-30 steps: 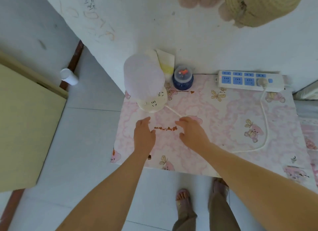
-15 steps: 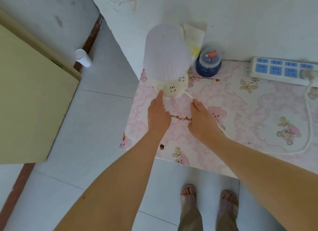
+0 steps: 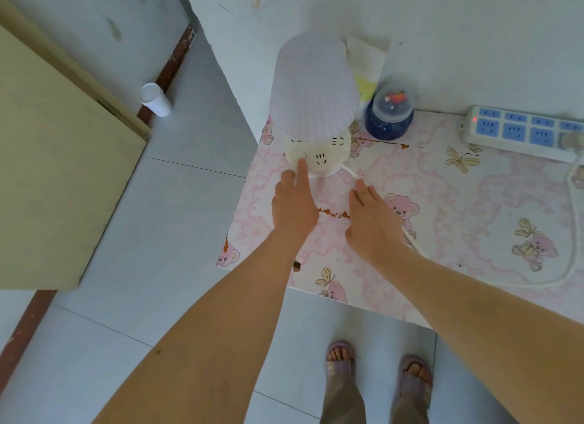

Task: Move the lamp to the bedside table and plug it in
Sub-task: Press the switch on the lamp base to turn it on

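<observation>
The lamp [image 3: 316,107] stands upright at the back left corner of the bedside table [image 3: 442,221], close to the wall. It has a pale lilac pleated shade and a round cream base with small socket slots on it. A white cord [image 3: 565,265] goes from the base across the pink bear-pattern top to a power strip [image 3: 518,133]. The left hand [image 3: 294,205] points one finger onto a small button on the base, other fingers curled. The right hand [image 3: 373,221] is open and flat, holding nothing, over the cord.
</observation>
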`<action>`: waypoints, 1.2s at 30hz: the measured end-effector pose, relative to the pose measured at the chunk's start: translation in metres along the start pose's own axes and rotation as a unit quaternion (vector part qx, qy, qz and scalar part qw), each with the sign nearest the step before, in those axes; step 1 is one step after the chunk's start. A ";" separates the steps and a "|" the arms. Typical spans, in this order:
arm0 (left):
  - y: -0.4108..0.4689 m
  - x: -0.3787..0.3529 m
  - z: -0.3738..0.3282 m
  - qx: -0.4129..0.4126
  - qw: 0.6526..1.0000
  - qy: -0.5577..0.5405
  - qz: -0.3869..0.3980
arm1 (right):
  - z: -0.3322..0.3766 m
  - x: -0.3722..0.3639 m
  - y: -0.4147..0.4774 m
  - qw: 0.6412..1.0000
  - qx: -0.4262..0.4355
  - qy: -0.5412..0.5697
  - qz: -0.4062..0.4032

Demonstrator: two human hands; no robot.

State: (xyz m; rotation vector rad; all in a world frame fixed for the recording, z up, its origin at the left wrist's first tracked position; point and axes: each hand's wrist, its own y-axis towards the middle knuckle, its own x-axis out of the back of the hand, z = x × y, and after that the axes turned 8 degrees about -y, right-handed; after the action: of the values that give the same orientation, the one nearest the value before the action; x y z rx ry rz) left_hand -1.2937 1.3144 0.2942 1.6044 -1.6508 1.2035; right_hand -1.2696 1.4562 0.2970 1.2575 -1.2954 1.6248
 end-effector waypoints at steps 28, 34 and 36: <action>-0.001 0.004 -0.005 -0.043 0.989 0.142 0.009 | -0.010 0.019 0.005 0.998 0.035 -0.014 0.058; -0.002 -0.008 -0.003 -0.026 0.996 0.083 0.015 | -0.016 0.016 0.004 0.995 0.043 0.034 0.086; -0.002 -0.008 -0.002 -0.030 0.996 0.078 0.017 | -0.018 0.017 0.005 0.993 0.046 0.039 0.098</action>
State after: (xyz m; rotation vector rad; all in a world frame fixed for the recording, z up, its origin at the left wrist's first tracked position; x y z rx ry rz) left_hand -1.2908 1.3206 0.2886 1.4140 -1.6044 1.2498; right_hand -1.2835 1.4720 0.3114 1.1357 -1.3435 1.8715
